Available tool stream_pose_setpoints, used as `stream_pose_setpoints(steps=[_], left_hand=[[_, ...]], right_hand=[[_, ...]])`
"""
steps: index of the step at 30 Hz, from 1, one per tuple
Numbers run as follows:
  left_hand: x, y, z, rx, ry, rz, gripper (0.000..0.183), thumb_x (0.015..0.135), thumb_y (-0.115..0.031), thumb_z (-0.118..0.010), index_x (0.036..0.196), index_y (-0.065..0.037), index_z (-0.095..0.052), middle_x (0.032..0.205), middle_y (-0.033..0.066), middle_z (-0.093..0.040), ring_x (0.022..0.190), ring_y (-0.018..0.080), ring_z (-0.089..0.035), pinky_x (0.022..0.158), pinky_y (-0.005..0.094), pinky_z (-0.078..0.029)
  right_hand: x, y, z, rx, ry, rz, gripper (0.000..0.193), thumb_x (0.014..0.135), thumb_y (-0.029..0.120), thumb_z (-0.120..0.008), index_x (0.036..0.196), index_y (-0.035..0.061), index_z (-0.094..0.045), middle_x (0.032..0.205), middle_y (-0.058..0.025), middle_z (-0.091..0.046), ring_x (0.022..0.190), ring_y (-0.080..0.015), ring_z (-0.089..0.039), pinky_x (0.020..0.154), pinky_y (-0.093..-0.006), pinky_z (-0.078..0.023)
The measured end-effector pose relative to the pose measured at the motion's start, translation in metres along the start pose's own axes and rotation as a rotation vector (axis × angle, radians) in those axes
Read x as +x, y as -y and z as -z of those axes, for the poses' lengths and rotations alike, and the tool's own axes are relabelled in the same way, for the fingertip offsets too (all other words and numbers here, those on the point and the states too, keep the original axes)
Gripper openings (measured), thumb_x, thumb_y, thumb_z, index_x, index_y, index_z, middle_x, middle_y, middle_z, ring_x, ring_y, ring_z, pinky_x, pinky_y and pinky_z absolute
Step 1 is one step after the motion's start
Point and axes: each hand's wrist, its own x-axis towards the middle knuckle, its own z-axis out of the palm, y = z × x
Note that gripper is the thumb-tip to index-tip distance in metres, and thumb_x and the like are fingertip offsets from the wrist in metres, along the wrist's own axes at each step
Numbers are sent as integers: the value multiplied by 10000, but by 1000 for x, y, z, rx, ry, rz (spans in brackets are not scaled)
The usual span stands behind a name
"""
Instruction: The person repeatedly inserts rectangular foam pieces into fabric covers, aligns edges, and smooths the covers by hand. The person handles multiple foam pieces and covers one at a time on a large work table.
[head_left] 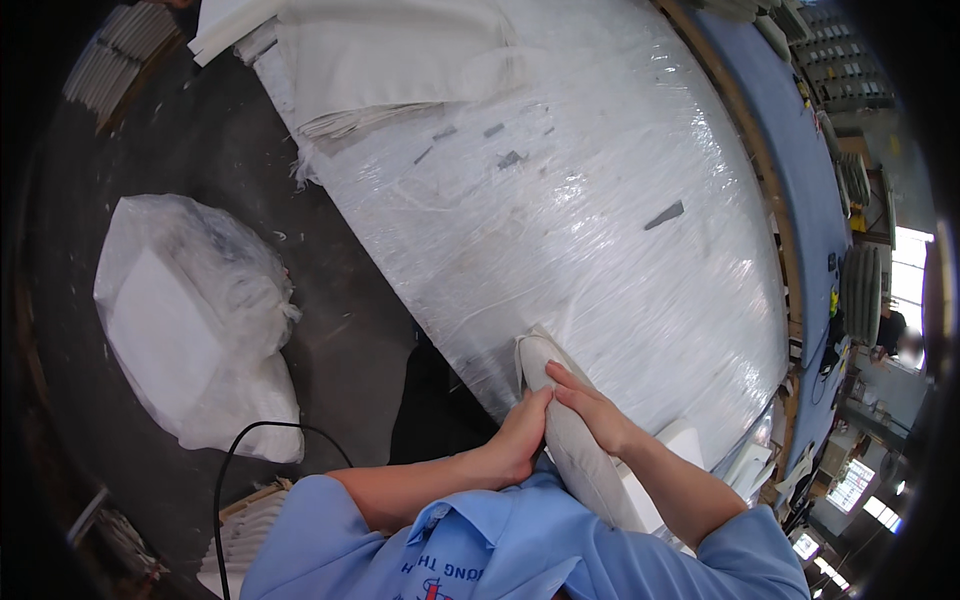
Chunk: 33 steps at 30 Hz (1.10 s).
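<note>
A cream fabric-covered cushion (577, 460) stands on its narrow side at the table's near edge, against my front. My left hand (525, 432) grips its left face, with the fingers partly hidden behind it. From the other side, my right hand (592, 408) holds the upper edge, thumb and fingers lying over the fabric. The two hands almost touch. Beneath the cushion's far end is the table (600, 280), wrapped in shiny clear film. White foam pieces (682, 445) lie beside my right forearm.
Folded cream fabric (400, 60) is piled at the table's far left. Small dark scraps (664, 215) dot the film. On the floor at left sits a clear plastic bag (200, 330) holding white blocks. A black cable (222, 480) loops nearby. A long blue-topped table (790, 170) runs along the right.
</note>
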Motion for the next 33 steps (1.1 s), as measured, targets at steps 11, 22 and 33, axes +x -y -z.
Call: stream_pose_setpoints(steps=[11, 22, 33], left_hand=[[111, -32, 18, 187, -201, -33, 545, 1103, -358, -404, 1464, 47, -450, 1394, 253, -586, 1204, 370, -663, 960, 527, -587], [138, -37, 29, 339, -238, -102, 412, 1032, -245, -456, 1294, 49, -578, 1148, 222, -674, 986, 339, -713, 820, 487, -608], [79, 45, -5, 28, 135, -306, 726, 1078, -610, -304, 1470, -43, -530, 1336, 194, -646, 1210, 349, -653, 1061, 464, -533]], right_hand=[[103, -72, 11, 55, -123, -33, 672, 1113, 387, -424, 1628, -37, -344, 1722, -194, -311, 1615, -291, -248, 1315, -350, -165], [139, -100, 24, 59, -226, 45, 595, 1122, 383, -445, 1539, -36, -507, 1602, -196, -503, 1508, -262, -434, 1258, -339, -290], [63, -112, 29, -1, -572, 126, 520, 1042, 384, -578, 1366, -10, -678, 1324, -223, -717, 1243, -328, -676, 1079, -393, -490]])
